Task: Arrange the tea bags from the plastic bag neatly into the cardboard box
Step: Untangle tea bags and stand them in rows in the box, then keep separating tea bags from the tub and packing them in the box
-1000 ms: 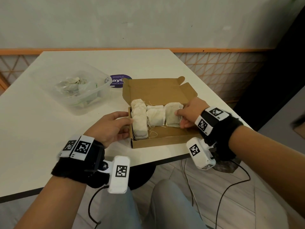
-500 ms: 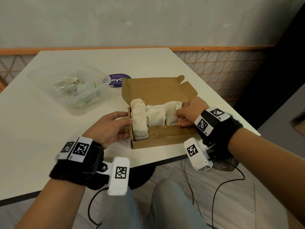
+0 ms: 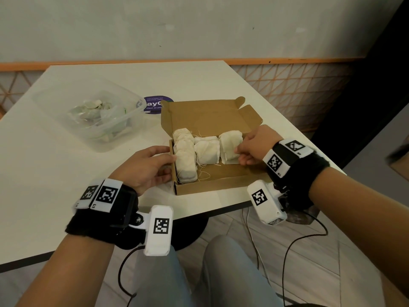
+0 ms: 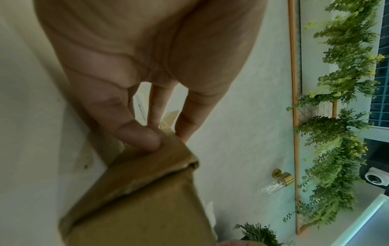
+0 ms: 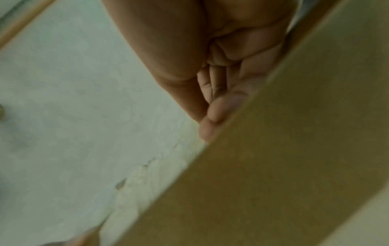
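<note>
The open cardboard box [image 3: 221, 183] lies near the table's front edge. Inside it, a stack of tea bags [image 3: 184, 160] stands along the left wall, and more tea bags [image 3: 207, 149] lie in the middle. My right hand [image 3: 241, 154] reaches over the right wall and pinches the right-hand tea bag [image 3: 230, 144], which stands by the back wall. My left hand [image 3: 164, 167] grips the box's left wall; in the left wrist view its thumb [image 4: 143, 138] presses on the cardboard [image 4: 147, 199]. In the right wrist view, brown cardboard [image 5: 273, 166] hides the fingertips.
A clear plastic tub [image 3: 135, 120] at the back left holds the crumpled plastic bag [image 3: 99, 111] with more tea bags. A purple round sticker [image 3: 158, 104] lies behind the box. The white table [image 3: 66, 185] ends just in front of the box.
My right hand has shifted the right-hand tea bag a little toward the box's back wall. My left hand has stayed on the left wall.
</note>
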A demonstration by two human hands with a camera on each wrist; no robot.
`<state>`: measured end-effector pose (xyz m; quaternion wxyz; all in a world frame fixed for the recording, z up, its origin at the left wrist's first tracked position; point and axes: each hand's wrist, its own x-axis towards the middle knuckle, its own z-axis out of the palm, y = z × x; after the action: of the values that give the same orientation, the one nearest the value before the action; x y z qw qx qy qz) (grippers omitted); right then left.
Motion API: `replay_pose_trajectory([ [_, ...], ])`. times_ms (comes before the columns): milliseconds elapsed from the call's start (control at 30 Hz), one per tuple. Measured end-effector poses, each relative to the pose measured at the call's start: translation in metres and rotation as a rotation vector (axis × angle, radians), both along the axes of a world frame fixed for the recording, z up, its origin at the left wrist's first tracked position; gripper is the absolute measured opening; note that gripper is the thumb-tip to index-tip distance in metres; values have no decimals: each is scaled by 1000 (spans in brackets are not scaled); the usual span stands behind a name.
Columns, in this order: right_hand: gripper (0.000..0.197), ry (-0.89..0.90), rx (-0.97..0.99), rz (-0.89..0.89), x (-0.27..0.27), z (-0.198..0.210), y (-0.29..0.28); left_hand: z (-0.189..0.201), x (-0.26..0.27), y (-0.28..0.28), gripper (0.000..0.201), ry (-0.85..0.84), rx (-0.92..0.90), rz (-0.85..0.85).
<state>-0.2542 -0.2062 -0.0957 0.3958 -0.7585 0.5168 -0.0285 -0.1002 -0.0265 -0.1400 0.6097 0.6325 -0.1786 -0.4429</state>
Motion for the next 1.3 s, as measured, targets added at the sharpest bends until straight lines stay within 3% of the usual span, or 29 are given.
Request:
replay_pose_trajectory([
  [233,27,68,-71,34,-12,-18,-2,1,-1,-1,21,-15,9,15],
  [333,21,111,-57,85,-3,-23,-5,1,-1,-1,21,-14,17,17],
  [400,13,55,-1,70,3,-24,-8,2,-1,0,22,-14,22,10],
  [533,14,-105,76,12,3,-23,-10,3,-3,0,29,-18,37,25],
  [667,16,-47,-37,35,-5,-6,0,18,-10,8,28,-114,68,22],
  [733,18,-110,-117,78,-6,17,11,36,-5,17,18,-221,27,110],
  [833,11,-291,-145,269,13,51,30,76,25,35,11,-307,-100,393],
  [933,2,-343,-127,493,60,75,51,95,84,50,44,-354,8,701],
  [1000,4,-370,-110,591,97,86,67,93,114,61,65,-314,165,777],
  [1133,4,-406,-151,648,168,90,85,76,133,61,38,-152,329,580],
  [1200,12,-367,-186,695,196,85,97,69,136,62,16,-77,320,589],
  [1300,29,-236,-308,792,224,69,112,61,141,63,4,-25,252,627],
])
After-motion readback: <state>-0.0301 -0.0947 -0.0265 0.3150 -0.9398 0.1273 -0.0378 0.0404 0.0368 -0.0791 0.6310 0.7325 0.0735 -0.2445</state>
